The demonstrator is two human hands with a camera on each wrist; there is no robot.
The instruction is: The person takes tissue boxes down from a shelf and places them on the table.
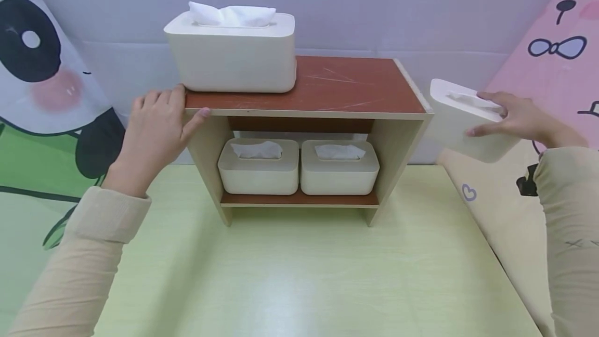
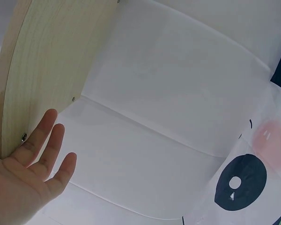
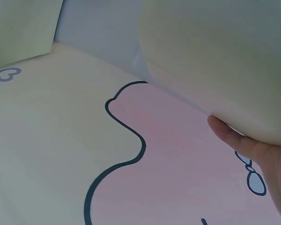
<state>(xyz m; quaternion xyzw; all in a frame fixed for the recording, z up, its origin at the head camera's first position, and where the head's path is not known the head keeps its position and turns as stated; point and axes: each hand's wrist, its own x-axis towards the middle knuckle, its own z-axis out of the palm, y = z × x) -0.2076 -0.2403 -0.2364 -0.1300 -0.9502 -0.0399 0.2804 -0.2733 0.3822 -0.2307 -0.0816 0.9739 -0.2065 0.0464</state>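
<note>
A white tissue box (image 1: pixel 468 124) hangs tilted in the air to the right of the shelf unit. My right hand (image 1: pixel 521 116) grips it from above, thumb on the near side and fingers across its top; its tissue slot faces up. In the right wrist view, the box (image 3: pixel 225 65) fills the upper right beside the hand (image 3: pixel 257 150). My left hand (image 1: pixel 154 129) rests at the left front corner of the small wooden shelf unit (image 1: pixel 365 85), thumb along the top edge. The left wrist view shows that hand (image 2: pixel 30 178) with fingers stretched out beside the side panel (image 2: pixel 47 65).
Another white tissue box (image 1: pixel 234 61) stands on the left of the shelf top, near the left hand. Two more boxes, left (image 1: pixel 257 176) and right (image 1: pixel 340 176), sit side by side inside. The unit stands on a pale green table (image 1: pixel 299 274), with cartoon-printed cloth around it.
</note>
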